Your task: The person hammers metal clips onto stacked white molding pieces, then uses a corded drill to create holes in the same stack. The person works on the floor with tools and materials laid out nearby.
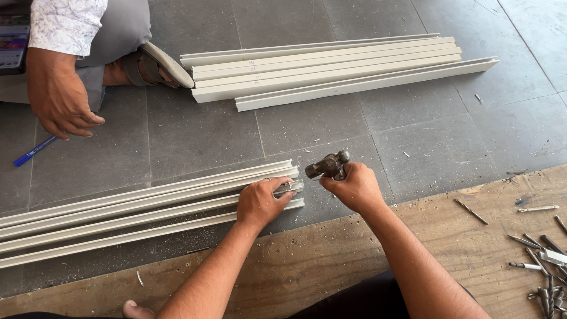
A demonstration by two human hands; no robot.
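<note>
My left hand [260, 202] presses down on the right end of a bundle of long white channel profiles [118, 210] lying on the grey tile floor, with a small metal piece [290, 188] under its fingertips at the profile's end. My right hand [354, 188] grips a dark ball-peen hammer [328, 166] close under its head, which sits just right of the profile ends.
A second stack of white profiles [331, 68] lies farther away. Another person crouches at the upper left, a hand [58, 97] near a blue pen [34, 151] and a sandalled foot [150, 68] beside the stack. A plywood board [413, 242] carries several drill bits and screws [546, 266].
</note>
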